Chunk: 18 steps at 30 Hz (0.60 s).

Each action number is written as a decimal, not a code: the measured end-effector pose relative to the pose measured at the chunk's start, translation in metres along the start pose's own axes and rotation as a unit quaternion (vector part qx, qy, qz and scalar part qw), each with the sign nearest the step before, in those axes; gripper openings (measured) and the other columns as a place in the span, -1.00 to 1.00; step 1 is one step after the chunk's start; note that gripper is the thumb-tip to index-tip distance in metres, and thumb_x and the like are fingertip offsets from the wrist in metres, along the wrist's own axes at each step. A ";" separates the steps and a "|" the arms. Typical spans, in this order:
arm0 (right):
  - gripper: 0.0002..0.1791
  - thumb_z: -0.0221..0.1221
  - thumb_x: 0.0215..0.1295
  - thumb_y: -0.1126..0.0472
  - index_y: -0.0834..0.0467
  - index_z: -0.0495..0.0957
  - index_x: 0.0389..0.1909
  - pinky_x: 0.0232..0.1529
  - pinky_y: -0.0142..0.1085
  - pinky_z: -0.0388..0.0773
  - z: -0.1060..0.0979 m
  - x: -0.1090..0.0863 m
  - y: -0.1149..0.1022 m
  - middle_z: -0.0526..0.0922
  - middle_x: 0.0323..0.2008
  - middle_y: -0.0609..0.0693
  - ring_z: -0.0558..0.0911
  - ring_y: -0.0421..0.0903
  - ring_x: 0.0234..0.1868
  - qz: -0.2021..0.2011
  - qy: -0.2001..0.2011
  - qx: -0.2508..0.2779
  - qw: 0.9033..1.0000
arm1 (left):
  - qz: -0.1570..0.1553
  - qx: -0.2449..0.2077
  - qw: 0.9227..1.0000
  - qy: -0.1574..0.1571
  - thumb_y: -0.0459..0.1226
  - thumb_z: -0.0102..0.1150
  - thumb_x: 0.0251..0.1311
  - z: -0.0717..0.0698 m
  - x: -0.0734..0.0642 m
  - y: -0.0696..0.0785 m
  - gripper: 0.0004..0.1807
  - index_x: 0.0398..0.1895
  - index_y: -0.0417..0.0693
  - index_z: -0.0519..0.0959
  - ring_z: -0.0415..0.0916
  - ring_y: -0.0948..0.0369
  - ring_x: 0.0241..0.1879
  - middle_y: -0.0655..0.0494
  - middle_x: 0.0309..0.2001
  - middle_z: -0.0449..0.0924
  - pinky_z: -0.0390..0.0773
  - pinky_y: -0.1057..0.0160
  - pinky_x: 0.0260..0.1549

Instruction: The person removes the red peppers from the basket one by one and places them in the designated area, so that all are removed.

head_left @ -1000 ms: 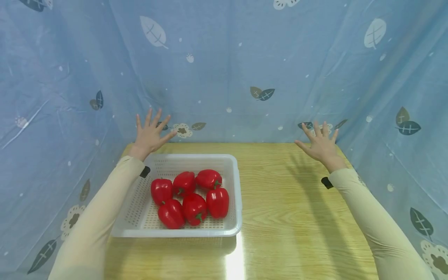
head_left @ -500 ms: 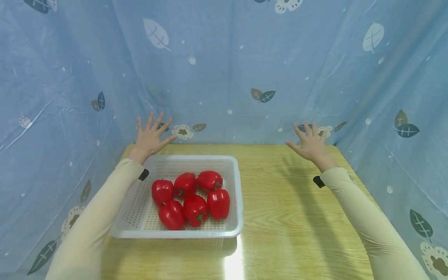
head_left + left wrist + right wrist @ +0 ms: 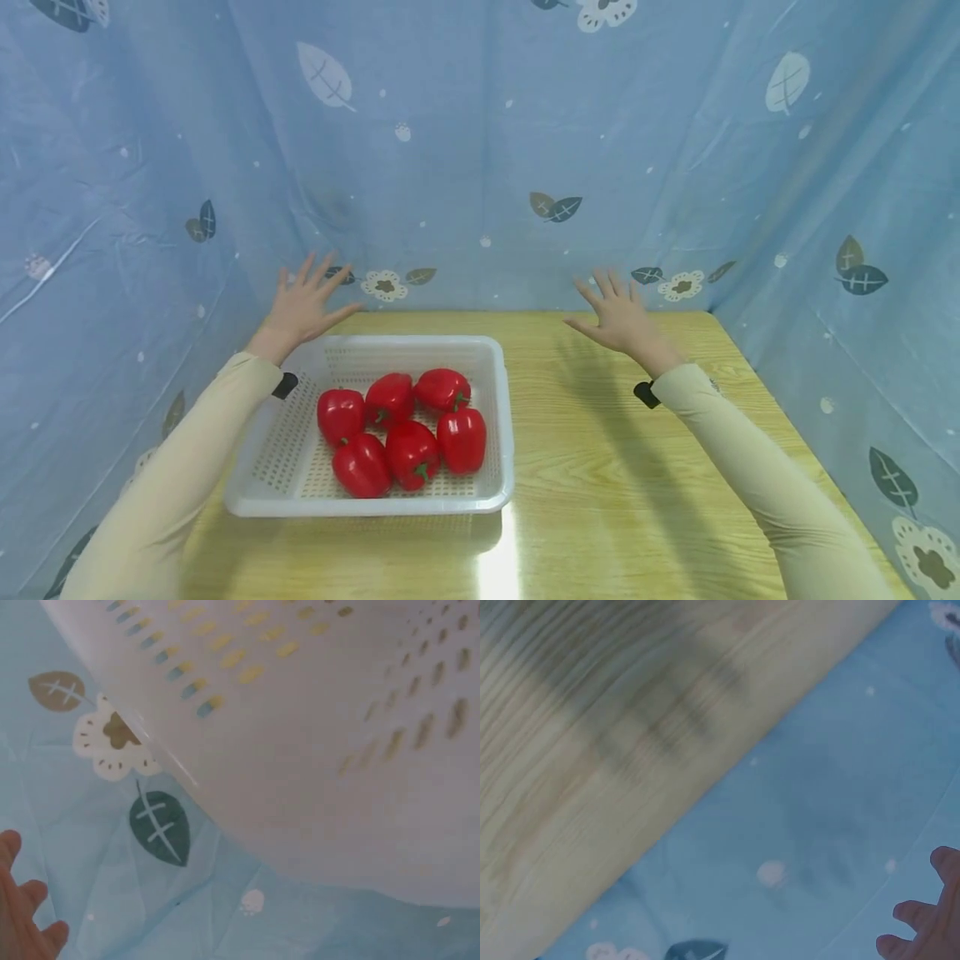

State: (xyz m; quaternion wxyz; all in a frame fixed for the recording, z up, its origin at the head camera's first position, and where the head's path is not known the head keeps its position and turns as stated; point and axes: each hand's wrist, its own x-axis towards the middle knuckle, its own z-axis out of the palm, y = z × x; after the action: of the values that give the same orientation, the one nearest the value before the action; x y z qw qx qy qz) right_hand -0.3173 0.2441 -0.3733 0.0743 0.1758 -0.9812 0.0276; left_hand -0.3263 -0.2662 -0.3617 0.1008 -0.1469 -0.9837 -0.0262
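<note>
Several glossy red bell peppers [image 3: 412, 454] with green stems lie in a white perforated plastic basket [image 3: 367, 506] on the left of the table. Beyond the basket's back left corner my left hand [image 3: 303, 307] is raised, fingers spread and holding nothing. In the left wrist view its fingertips [image 3: 34, 892] show at the lower left, apart from the basket wall. My right hand [image 3: 621, 318] hovers near the table's back edge, right of the basket, fingers spread with nothing in them. The right wrist view catches its fingers [image 3: 922, 919] at the lower right corner.
The wooden table [image 3: 570, 467] extends to the right of the basket and in front of it. A blue cloth [image 3: 450, 150] printed with leaves and flowers hangs behind the table and along both sides. The right arm's shadow falls across the wood.
My right hand has moved left and slightly down, toward the middle. The left hand has dropped a little and shifted slightly left. The peppers and basket keep their arrangement.
</note>
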 end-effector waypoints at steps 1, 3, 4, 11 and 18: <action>-0.13 -0.04 0.23 -0.32 -0.10 -0.12 0.46 0.29 0.31 -0.28 0.001 0.001 -0.005 -0.20 0.45 0.20 -0.27 0.23 0.44 -0.009 0.001 0.007 1.000 | -0.001 -0.004 1.000 -0.001 0.27 -0.09 0.16 0.000 -0.002 -0.001 -0.13 0.46 0.17 -0.06 -0.36 -0.17 0.42 -0.10 0.47 -0.20 -0.40 -0.36 0.24; -0.13 -0.01 0.23 -0.30 -0.07 -0.10 0.46 0.32 0.27 -0.22 0.001 0.002 -0.015 -0.18 0.45 0.19 -0.24 0.23 0.44 -0.027 0.004 0.016 0.999 | -0.005 -0.012 1.000 -0.004 0.25 -0.06 0.16 -0.001 -0.006 -0.003 -0.13 0.46 0.11 -0.02 -0.30 -0.20 0.41 -0.13 0.46 -0.17 -0.30 -0.35 0.25; -0.14 0.00 0.23 -0.29 -0.06 -0.08 0.45 0.32 0.26 -0.19 0.001 0.003 -0.020 -0.17 0.45 0.19 -0.21 0.23 0.44 -0.035 0.005 0.019 0.999 | -0.007 -0.014 1.000 -0.004 0.24 -0.04 0.16 -0.001 -0.008 -0.004 -0.13 0.45 0.09 -0.01 -0.26 -0.22 0.40 -0.15 0.45 -0.15 -0.25 -0.35 0.25; -0.17 0.01 0.23 -0.30 -0.01 0.04 0.42 0.33 0.17 0.01 -0.001 0.007 -0.056 0.02 0.41 0.21 0.01 0.22 0.41 -0.092 0.019 0.036 0.995 | -0.016 -0.044 0.999 0.000 0.27 -0.10 0.17 -0.003 -0.025 -0.015 -0.09 0.46 0.02 -0.06 -0.15 -0.25 0.37 -0.23 0.43 -0.11 -0.04 -0.31 0.24; -0.21 0.03 0.22 -0.28 -0.01 0.12 0.39 0.28 0.13 0.15 0.005 0.009 -0.091 0.19 0.34 0.18 0.19 0.17 0.34 -0.150 0.011 0.082 0.985 | -0.019 -0.088 0.996 0.000 0.24 -0.09 0.19 -0.007 -0.050 -0.025 -0.12 0.47 0.11 -0.09 -0.09 -0.22 0.37 -0.18 0.44 -0.09 0.02 -0.36 0.18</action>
State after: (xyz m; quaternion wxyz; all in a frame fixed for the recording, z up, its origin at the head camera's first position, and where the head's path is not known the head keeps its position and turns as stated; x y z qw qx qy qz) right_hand -0.2950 0.1556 -0.3744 0.0734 0.3266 -0.9372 0.0979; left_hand -0.2850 -0.3045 -0.3658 0.0871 -0.1365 -0.9802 -0.1142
